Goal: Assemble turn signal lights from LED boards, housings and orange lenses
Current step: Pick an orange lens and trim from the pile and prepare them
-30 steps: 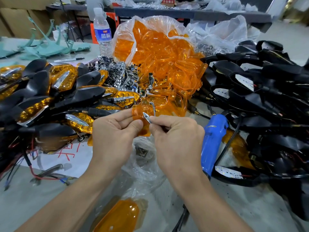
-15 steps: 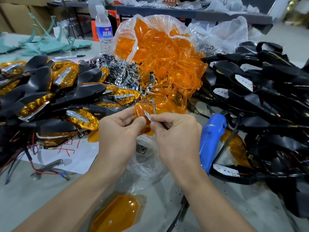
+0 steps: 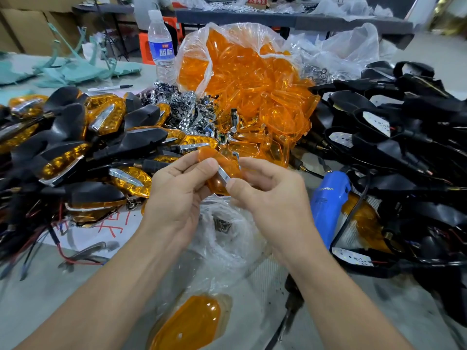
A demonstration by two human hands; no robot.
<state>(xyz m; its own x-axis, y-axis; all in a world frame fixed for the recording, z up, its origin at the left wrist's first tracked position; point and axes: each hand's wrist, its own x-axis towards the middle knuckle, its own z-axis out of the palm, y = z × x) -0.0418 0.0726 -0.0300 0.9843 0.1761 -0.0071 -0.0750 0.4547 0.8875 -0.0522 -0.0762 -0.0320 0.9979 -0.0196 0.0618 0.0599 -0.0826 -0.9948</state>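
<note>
Over the middle of the table I hold one orange lens (image 3: 214,184) between both hands. My left hand (image 3: 177,190) pinches its left edge with thumb and fingers. My right hand (image 3: 270,193) pinches a small chrome trim strip (image 3: 223,175) that lies against the lens face. Behind them a clear bag of orange lenses (image 3: 247,79) spills forward. Finished lights with black housings (image 3: 63,152) are piled at the left. Black housings with white LED boards (image 3: 379,127) and wires are heaped at the right.
A blue power screwdriver (image 3: 328,198) lies right of my right hand. A loose orange lens (image 3: 192,322) in plastic wrap sits near the front edge. Chrome reflector parts (image 3: 182,104), a water bottle (image 3: 161,46) and a marker (image 3: 111,87) stand further back.
My hands tilted the lens so more of its orange face shows. The chrome strip now lies flatter on the lens, with my right thumb at its lower end.
</note>
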